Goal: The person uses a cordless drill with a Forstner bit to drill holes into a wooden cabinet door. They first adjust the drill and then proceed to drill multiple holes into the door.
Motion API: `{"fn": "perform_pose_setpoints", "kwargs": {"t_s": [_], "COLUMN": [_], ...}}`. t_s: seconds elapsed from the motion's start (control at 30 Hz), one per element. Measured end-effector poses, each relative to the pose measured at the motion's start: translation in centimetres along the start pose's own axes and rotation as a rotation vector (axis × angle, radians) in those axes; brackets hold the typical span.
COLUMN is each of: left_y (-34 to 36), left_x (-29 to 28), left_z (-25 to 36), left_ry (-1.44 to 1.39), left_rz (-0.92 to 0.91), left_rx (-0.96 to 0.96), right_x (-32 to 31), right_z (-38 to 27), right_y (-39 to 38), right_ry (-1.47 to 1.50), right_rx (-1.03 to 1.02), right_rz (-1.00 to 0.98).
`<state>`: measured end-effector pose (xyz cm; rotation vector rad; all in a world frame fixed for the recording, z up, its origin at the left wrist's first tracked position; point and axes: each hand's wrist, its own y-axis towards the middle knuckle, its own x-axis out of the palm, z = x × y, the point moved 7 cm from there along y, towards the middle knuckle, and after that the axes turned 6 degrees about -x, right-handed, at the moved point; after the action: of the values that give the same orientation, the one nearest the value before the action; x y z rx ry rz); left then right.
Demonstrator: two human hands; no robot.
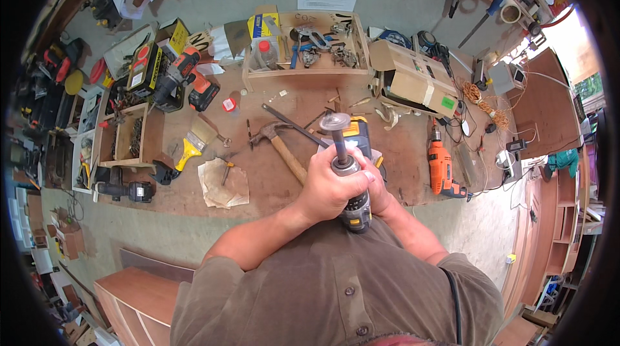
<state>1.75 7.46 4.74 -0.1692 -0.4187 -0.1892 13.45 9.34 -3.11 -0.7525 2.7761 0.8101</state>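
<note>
A black and yellow cordless drill [356, 212] is held close to my chest, its chuck pointing up and away from me. In the chuck stands a dark shaft topped by a round, pale disc [334, 122]. My left hand [328, 181] is closed around the chuck area just below that shaft. On the other side my right hand [380, 188] grips the drill, with most of its fingers hidden behind the tool. The drill's yellow-topped battery [356, 130] sticks out toward the bench. A claw hammer [284, 152] lies on the bench just left of my hands.
On the wooden bench [174, 184] lie a yellow-handled paintbrush [194, 144], an orange-black cordless drill [187, 78] and an orange corded drill [445, 168]. A wooden tray [310, 80] of tools and an open cardboard box [416, 78] stand at the back. A cabinet [139, 291] is low on the left.
</note>
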Motion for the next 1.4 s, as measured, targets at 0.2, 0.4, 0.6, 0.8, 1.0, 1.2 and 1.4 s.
{"fn": "perform_pose_setpoints", "kwargs": {"t_s": [0.2, 0.4, 0.6, 0.8, 1.0, 1.2, 1.4], "left_y": [0.2, 0.5, 2.8, 4.7, 5.0, 5.1, 2.1], "left_x": [0.8, 0.4, -3.1, -10.8, -16.2, -18.7, -16.5], "left_z": [-0.1, -0.3, -2.9, -10.7, -10.6, -12.9, -11.9], "left_ry": [-0.177, -0.224, -0.45, -0.929, -1.099, -1.215, -1.057], "left_rz": [-0.074, -0.053, 0.086, 0.372, 0.481, 0.498, 0.39], "left_rx": [0.004, -0.008, -0.043, -0.217, -0.119, -0.088, -0.234], "right_x": [0.3, 0.6, 1.8, 3.5, 6.5, 8.1, 8.4], "right_z": [1.7, 1.1, 3.5, 4.2, 8.4, 8.0, 6.8], "right_y": [-1.4, -0.6, -1.6, 1.3, 4.1, 6.6, 7.2], "right_ry": [0.146, 0.365, 0.43, 0.022, -0.022, 0.247, 0.304], "right_rx": [0.182, 0.341, 0.493, 0.385, 0.466, 0.636, 0.674], "right_rz": [-0.072, -0.092, -0.159, -0.403, -0.513, -0.546, -0.563]}}
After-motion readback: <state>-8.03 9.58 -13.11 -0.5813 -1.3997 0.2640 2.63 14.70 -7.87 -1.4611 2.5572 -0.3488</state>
